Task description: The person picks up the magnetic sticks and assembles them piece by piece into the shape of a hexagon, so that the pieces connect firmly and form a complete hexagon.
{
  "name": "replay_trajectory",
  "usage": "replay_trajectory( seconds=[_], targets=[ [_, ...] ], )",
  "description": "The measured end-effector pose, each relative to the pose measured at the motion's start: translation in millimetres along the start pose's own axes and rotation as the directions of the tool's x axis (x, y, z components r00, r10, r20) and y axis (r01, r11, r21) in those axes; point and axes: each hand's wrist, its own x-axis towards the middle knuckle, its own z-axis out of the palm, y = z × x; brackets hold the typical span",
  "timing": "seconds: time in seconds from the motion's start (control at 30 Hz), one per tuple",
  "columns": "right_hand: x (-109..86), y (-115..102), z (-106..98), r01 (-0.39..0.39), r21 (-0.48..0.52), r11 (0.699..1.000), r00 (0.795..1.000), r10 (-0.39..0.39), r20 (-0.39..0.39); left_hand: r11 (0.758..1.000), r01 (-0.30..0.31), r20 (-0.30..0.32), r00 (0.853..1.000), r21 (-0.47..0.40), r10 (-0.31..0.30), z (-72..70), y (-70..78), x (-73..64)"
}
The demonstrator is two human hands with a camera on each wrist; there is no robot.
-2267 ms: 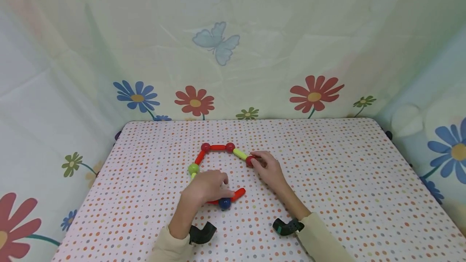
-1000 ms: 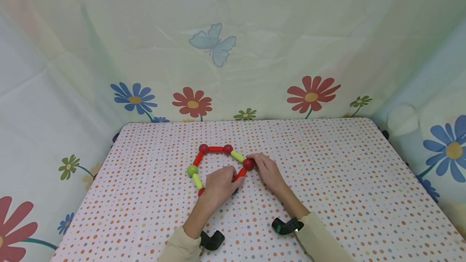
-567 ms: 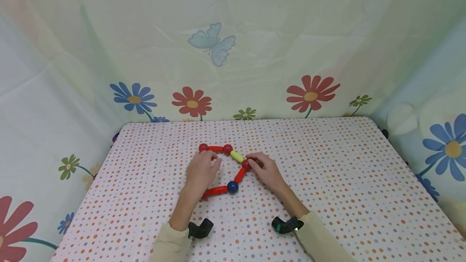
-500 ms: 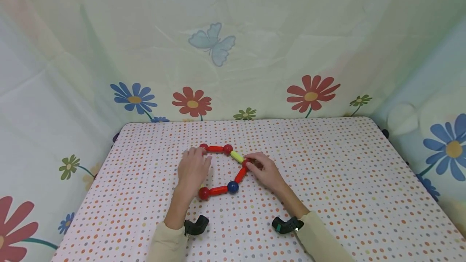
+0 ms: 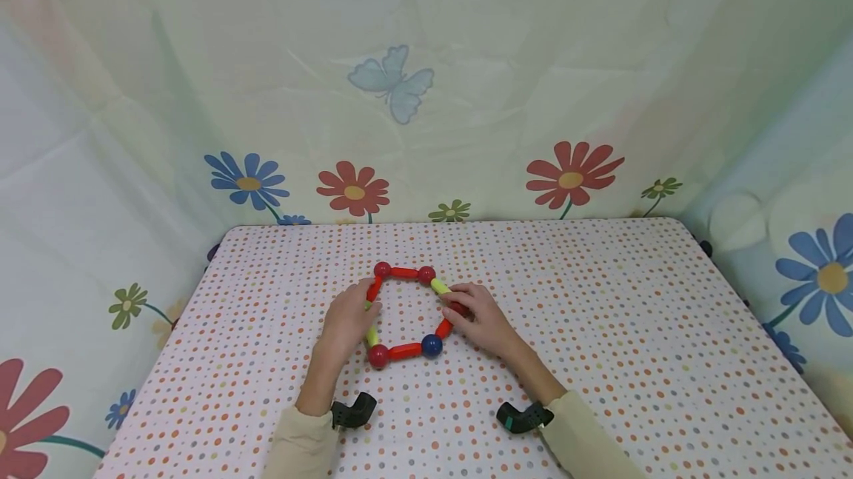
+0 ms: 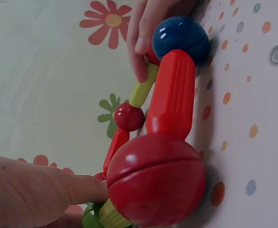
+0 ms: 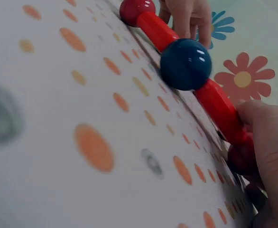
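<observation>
Magnetic balls and rods form a ring on the table. Its front has a red ball (image 5: 378, 356), a red rod (image 5: 405, 351) and a blue ball (image 5: 432, 346). At the back, another red rod (image 5: 403, 272) joins two red balls. My left hand (image 5: 344, 320) holds the ring's left side at the green ball (image 6: 91, 216), mostly hidden from above. On the opposite side my right hand (image 5: 485, 320) grips the right-hand red ball (image 7: 242, 159), its thumb beside the adjoining red rod (image 7: 220, 111). A yellow-green rod (image 5: 440, 286) runs to that ball from the back.
The ring lies on a table (image 5: 600, 331) with a dotted cover. A flowered cloth backdrop (image 5: 466, 94) rises behind the table's far edge and along both sides. Black wrist devices, such as the left one (image 5: 355, 411), sit near the sleeves.
My left hand brought the blue ball's red rod to the right-hand red ball, let go and moved to the left side. The ring has since shifted slightly right. My right hand stays at its ball.
</observation>
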Motion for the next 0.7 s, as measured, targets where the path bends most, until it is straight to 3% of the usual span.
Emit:
replay_trajectory(
  seconds=[0.37, 0.57, 0.7],
  targets=[
    [1.2, -2.1, 2.4, -0.038, -0.064, 0.997, 0.999, 0.038, 0.004, 0.996, -0.055, 0.01, 0.998, 0.076, 0.055, 2.2, 4.2, -0.9],
    [1.1, -4.3, 1.5, -0.084, -0.035, 0.996, 0.996, 0.084, 0.015, 0.994, -0.102, 0.022, 0.995, 0.038, 0.101, 5.9, 5.5, -2.2],
    [1.1, -3.9, 1.5, -0.082, -0.048, 0.995, 0.996, 0.083, 0.017, 0.995, -0.094, 0.031, 0.995, 0.019, 0.094, 8.2, 6.7, -1.8]
  ],
)
